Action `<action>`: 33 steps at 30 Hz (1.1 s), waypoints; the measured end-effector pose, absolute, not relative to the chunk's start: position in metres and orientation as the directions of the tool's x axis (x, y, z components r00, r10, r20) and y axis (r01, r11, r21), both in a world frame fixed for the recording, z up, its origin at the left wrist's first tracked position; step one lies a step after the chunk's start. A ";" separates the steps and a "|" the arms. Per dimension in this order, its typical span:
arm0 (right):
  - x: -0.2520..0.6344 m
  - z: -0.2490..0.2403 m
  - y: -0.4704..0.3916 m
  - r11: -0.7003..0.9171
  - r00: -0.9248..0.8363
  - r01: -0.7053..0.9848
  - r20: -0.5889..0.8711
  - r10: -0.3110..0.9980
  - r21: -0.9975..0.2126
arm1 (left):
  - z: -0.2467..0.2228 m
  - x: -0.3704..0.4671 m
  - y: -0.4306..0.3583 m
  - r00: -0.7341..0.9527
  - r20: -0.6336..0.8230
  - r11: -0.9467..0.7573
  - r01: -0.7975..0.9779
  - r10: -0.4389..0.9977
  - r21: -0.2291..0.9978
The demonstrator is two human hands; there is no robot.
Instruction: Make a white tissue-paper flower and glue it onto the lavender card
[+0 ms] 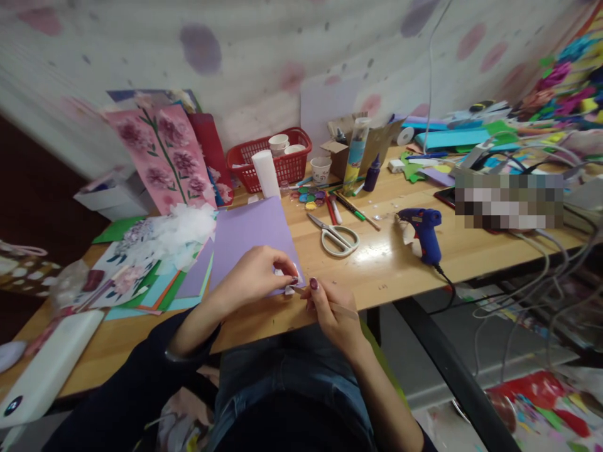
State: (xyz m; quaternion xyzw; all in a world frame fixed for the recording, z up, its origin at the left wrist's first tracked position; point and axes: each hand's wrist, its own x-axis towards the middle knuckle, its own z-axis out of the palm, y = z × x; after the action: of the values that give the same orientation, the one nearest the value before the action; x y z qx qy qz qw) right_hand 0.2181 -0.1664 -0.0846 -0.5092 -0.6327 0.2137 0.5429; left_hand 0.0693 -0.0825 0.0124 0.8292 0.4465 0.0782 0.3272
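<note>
My left hand (pixel 257 270) rests over the near right corner of a purple sheet of paper (pixel 252 229), its fingers pinched on a small white piece (pixel 279 272) that they partly hide. Close by on the right, my right hand (pixel 336 307) is closed around a flat wooden stick (pixel 346 311). The stick's tip points at the white bits near my left fingertips. Whether it touches them I cannot tell. Beyond the hands lie scissors (pixel 340 242) with pale handles, and a blue glue gun (pixel 426 235) sits farther right.
A red basket (pixel 294 166) holds paper cups, with a white roll (pixel 266 174) before it. Crumpled white tissue (pixel 174 232) and coloured sheets cover the left side. A pink flower picture (pixel 162 157) leans at the back. Cables (pixel 556 251) hang over the right edge.
</note>
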 end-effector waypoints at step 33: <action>0.219 -0.100 -0.168 0.393 0.170 0.575 0.575 0.800 -0.717 | 0.002 0.097 -0.088 0.607 -0.174 -0.564 0.789 0.775 0.243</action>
State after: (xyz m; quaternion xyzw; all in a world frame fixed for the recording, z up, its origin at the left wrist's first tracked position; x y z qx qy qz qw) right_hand 0.2185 -0.1681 -0.0998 -0.5408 -0.6358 0.1040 0.5408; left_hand 0.0969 -0.0880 0.0018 0.8840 0.4424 -0.0234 0.1494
